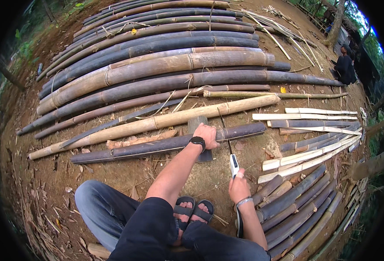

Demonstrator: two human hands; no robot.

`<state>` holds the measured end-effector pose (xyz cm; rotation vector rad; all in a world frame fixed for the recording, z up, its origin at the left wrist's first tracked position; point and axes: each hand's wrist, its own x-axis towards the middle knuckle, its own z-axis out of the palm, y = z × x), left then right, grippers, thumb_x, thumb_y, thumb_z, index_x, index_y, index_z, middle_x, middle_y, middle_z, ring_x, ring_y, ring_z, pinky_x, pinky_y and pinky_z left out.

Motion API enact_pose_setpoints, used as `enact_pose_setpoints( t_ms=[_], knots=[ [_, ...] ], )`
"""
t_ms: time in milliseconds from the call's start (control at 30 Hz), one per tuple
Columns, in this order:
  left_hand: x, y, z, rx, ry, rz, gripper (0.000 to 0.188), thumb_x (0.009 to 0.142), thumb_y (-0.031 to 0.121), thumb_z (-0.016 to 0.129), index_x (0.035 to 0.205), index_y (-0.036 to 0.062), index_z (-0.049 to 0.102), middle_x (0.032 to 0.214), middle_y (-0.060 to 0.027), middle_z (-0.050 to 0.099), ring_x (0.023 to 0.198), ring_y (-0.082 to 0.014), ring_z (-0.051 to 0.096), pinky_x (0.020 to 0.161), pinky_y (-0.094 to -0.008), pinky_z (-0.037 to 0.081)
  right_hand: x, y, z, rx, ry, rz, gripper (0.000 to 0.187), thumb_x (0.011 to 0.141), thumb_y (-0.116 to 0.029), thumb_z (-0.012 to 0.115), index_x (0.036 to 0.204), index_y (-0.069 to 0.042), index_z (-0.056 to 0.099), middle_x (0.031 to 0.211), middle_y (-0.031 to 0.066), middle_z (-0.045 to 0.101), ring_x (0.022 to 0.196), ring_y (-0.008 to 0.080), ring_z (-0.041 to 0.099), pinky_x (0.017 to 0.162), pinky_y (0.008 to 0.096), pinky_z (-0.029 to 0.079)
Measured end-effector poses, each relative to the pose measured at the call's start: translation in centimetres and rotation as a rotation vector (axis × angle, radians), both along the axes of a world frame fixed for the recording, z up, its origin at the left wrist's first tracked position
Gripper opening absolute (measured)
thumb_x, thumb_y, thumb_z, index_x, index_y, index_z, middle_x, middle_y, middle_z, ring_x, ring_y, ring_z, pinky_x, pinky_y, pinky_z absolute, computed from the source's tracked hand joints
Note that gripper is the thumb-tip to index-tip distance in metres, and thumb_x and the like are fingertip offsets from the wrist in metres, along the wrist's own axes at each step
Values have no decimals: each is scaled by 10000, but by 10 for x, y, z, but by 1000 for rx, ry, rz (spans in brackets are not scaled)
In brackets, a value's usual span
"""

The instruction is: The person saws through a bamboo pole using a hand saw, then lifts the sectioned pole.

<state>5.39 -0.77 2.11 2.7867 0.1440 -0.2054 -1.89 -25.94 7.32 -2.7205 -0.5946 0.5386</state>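
**Gripping a pole (161, 148) at the centre, with a saw (228, 145) across it**

Closed over the top of the pole with the left hand (207, 135), thumb and fingers wrapped on the dark wood, just beside the blade at its 9 o'clock. Wearing a watch (197, 140) on that wrist. Clamped round the white-and-blue handle of the saw with the right hand (239, 188), near 5 o'clock, with a bracelet (245, 201) below.

Pointing almost to 12 o'clock with the blade, over the pole near its 3 o'clock end. Cannot tell whether cut into the wood. Lying from between 8 and 9 o'clock to 3, and crossing a block (197, 123) beneath the left hand.

Just beyond, on a slant from between 8 and 9 o'clock up to between 2 and 3: a pale pole (166, 120). Past that, from 9 round to 1: a row of thick bamboo (157, 67), dark and tan.

At 3 to 4 o'clock: split strips (305, 116), white and grey. At 4 to 5: short lengths (298, 213), side by side.

At 6 o'clock: sandals (186, 212) on bare feet. Far off at 2: a person (343, 67) in dark clothes.
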Motion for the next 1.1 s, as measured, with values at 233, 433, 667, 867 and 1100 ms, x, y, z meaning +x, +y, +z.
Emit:
enact_pose_setpoints(
  t_ms=[233, 433, 667, 867, 1100],
  knots=[
    [4, -12, -9, -3, -25, 15, 549, 691, 486, 740, 962, 13, 676, 915, -173, 727, 925, -306, 688, 932, -398, 448, 4, -13, 0, 6, -50, 12, 489, 936, -155, 562, 1263, 115, 319, 698, 315, 626, 680, 493, 645, 583, 566, 513],
    [10, 9, -6, 29, -25, 35, 547, 687, 482, 747, 955, 11, 675, 896, -183, 724, 909, -316, 686, 936, -394, 446, -47, -48, 17, -35, -25, 5, 522, 924, -121, 571, 1290, 122, 289, 742, 344, 628, 713, 513, 639, 609, 585, 515],
    [8, 21, -6, 18, -5, 51, 553, 692, 494, 742, 950, 10, 678, 894, -192, 723, 899, -325, 688, 918, -403, 450, -31, -28, 22, -68, 20, 66, 563, 940, -137, 546, 1332, 141, 254, 750, 345, 626, 727, 494, 646, 637, 576, 522],
    [11, -7, -3, -19, -27, -24, 514, 706, 478, 741, 931, 18, 695, 923, -180, 726, 919, -314, 686, 915, -406, 448, 12, -7, 1, -57, -13, -1, 536, 937, -154, 556, 1287, 140, 275, 727, 324, 635, 732, 479, 662, 649, 560, 530],
    [13, -12, -8, -14, -39, 10, 532, 689, 483, 752, 932, 13, 695, 923, -189, 725, 914, -320, 688, 914, -411, 452, 1, -22, 12, -49, -52, -17, 537, 947, -166, 547, 1303, 159, 311, 741, 332, 636, 708, 492, 652, 653, 567, 529]
  ],
)
